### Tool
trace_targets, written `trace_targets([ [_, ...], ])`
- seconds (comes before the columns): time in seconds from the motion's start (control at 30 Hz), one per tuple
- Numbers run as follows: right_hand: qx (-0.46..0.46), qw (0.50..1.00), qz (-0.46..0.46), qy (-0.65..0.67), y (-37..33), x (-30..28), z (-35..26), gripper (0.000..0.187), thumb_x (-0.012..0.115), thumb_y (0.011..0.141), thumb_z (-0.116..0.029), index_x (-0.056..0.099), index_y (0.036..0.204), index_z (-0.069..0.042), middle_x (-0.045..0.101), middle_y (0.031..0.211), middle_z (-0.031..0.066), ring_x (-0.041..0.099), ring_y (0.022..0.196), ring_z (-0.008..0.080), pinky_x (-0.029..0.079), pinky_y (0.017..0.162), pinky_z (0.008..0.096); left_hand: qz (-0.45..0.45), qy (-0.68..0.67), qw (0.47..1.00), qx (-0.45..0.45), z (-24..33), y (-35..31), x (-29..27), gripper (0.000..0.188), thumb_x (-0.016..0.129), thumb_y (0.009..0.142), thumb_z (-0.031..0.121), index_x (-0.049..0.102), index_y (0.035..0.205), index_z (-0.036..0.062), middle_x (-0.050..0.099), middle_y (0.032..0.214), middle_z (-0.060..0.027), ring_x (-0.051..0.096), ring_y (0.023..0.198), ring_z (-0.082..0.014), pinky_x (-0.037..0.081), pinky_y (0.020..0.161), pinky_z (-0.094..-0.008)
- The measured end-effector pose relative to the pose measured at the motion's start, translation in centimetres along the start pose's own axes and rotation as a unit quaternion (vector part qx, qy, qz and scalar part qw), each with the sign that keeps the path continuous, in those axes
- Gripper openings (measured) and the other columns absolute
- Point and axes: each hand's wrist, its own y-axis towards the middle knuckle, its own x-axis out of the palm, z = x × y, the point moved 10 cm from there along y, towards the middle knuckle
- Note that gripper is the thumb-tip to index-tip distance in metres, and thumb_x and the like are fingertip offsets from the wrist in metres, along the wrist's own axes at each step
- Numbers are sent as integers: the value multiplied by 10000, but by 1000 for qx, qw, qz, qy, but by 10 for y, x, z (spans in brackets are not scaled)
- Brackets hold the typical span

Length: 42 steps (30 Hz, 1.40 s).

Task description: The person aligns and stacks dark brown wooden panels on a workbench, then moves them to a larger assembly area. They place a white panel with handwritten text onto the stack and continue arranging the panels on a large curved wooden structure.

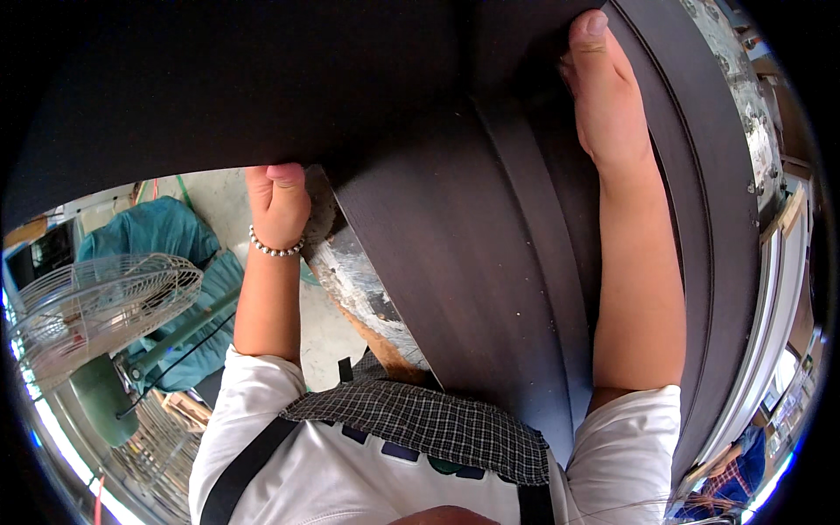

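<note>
Your left hand [280,206] and right hand [608,101] hold a dark board [254,83], each grip clamped at its edge. More brown boards [455,236] lie below.

head-worn fisheye, left one of a side-by-side pair, looking down from above the checked apron [420,426], apron close at bottom edge, dark panel [289,105] near, beyond apron, fan [114,297] farther out, left of apron

One upper board [262,79] has two hands at its edges: one left hand [282,206], one right hand [610,105]. Below it in view are one bracelet [276,249], one fan [114,302], one apron [429,420]. Lower boards [455,262] beneath it cannot be counted surely.
</note>
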Motion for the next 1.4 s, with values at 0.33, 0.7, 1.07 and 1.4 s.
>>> trace_targets([
  [0.33,94,972,-199,83,-6,18,-21,589,346,1001,-471,453,1323,10,524,1292,86,496,1117,146,375,926,273,24,37,994,105,46,8,41,512,574,911,403,491,1274,53,557,1244,-67,523,1123,-210,411,960,-360],
  [0.7,18,974,-223,29,-2,17,-26,496,281,1041,-318,448,1317,58,481,1353,97,395,1266,184,271,1071,297,26,32,991,131,55,5,44,480,587,907,373,501,1258,58,551,1252,-76,522,1137,-224,406,991,-392],
  [1.07,-13,977,-213,14,3,14,-14,469,296,1043,-290,446,1312,63,493,1327,76,408,1234,164,280,1051,276,19,1,994,107,54,5,45,449,587,912,347,507,1252,64,553,1262,-80,521,1152,-236,402,1007,-404],
  [1.4,108,920,-224,302,4,10,15,456,313,1040,-297,473,1283,54,517,1278,62,442,1165,141,321,1007,267,5,-3,991,134,57,4,47,467,585,914,339,497,1278,60,525,1308,-94,496,1200,-251,374,1042,-423],
])
